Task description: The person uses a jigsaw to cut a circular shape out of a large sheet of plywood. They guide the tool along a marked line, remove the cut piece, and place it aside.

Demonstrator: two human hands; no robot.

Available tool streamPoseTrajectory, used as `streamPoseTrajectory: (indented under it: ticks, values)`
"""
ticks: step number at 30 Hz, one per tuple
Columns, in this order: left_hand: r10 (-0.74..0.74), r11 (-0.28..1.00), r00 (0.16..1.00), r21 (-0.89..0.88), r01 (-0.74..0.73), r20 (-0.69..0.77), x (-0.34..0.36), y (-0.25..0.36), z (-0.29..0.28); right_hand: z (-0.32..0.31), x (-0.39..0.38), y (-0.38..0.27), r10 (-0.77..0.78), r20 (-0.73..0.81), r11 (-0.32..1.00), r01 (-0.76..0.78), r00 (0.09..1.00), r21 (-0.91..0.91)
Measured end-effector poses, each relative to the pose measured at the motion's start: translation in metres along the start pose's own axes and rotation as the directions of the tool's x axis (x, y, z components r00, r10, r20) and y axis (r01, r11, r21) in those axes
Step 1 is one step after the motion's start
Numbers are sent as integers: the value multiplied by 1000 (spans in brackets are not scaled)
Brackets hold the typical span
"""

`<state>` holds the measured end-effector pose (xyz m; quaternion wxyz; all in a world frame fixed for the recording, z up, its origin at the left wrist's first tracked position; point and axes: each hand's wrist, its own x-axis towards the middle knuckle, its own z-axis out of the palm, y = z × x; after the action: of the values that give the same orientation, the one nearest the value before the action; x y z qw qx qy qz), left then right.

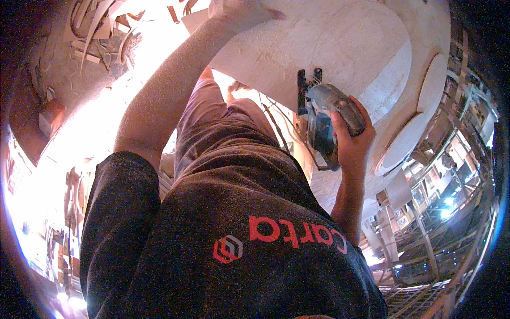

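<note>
Right hand is closing round a grey-and-black power saw at a pale flat wooden sheet, left hand is touching it, can't tell how open; probably sawing, so next move's needing steady guiding

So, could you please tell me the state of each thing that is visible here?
Right hand: closed around the power tool.
Power tool: held at the edge of the board; running or stopped, cannot tell.
Left hand: on the board, partly out of frame.
Board: lying flat, rounded at the right.
Round-edged pieces: lying right of the board.
Wood offcuts: scattered in a heap.
Dark shirt: creased.
</note>
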<state>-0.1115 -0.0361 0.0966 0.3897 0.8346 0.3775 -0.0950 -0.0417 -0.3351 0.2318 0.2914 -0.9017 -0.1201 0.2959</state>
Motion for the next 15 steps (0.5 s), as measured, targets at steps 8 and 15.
streamPoseTrajectory:
  ticks: [8,15]
  values:
    - [-2,1000,1000,20,2,2,3,1,2,1,2,4,-48,-7,999,48,999,2]
    - [22,998,1000,56,-22,8,6,-2,4,3,4,-2,11,-32,1000,-10,999,27]
